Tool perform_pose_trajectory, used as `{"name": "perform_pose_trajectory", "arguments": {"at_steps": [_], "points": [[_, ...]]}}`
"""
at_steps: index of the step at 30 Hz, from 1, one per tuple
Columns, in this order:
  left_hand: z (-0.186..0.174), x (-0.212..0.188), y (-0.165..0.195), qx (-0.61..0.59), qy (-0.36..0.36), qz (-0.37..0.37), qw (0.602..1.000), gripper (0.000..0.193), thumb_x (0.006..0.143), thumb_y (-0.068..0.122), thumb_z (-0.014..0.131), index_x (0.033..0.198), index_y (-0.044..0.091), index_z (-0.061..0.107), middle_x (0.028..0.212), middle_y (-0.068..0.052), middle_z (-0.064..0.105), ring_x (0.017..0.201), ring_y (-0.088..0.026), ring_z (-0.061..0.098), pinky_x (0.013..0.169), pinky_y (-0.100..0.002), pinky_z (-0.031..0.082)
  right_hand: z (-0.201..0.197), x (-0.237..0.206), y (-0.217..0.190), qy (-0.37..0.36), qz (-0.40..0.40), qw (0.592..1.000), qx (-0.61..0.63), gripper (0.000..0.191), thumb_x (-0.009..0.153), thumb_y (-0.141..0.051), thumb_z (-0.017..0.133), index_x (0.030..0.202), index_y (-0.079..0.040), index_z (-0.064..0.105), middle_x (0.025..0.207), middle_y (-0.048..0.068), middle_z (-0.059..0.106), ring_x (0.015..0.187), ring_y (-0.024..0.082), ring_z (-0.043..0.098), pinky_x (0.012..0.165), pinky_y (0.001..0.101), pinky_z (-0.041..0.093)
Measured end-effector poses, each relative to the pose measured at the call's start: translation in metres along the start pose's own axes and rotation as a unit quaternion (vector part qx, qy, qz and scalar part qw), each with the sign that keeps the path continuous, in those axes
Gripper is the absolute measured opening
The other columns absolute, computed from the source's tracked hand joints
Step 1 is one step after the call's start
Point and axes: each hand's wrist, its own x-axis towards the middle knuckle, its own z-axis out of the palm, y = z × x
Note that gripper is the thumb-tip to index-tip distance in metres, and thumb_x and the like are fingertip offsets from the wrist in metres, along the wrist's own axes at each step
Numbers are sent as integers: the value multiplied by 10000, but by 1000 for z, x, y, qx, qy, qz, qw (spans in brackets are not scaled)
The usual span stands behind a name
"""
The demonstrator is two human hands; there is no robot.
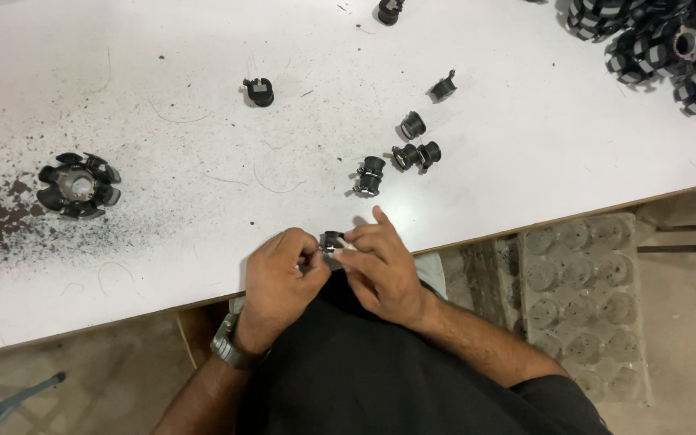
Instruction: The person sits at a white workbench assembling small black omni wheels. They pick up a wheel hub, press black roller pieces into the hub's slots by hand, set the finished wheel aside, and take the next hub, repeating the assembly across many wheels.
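Observation:
Both my hands meet at the near edge of the white table (203,97). My left hand (279,278) and my right hand (380,266) pinch one small black round part (332,240) between their fingertips. A metal watch (231,346) sits on my left wrist. Just beyond my hands lie several more small black parts: one (370,175) closest, a joined pair (416,155) and another (412,125) further back.
A black star-shaped core with a metal centre (79,187) lies at the left amid dark dust and grit. More black parts (258,92) (443,86) (389,10) sit further back. A heap of star-shaped cores (670,44) fills the far right corner. A grey moulded tray (582,298) stands below the table's edge.

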Motion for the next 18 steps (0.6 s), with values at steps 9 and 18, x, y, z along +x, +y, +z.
{"name": "perform_pose_trajectory", "arguments": {"at_steps": [9,18], "points": [[8,-6,-8,-5,13,14,1000,166,769,23,747,815,79,598,738,-39,666,653,-204,657,594,-362,529,17,-13,4,14,-1,1000,21,385,833,77,747,1158,-47,585,1036,111,667,1127,285,664,1257,576,319],[10,-7,-12,-2,15,19,1000,161,779,10,735,822,67,592,737,-48,659,653,-207,651,598,-363,530,18,-15,7,14,-4,1000,20,402,825,76,769,1159,-54,589,1014,83,676,1135,264,677,1264,573,319]]}}
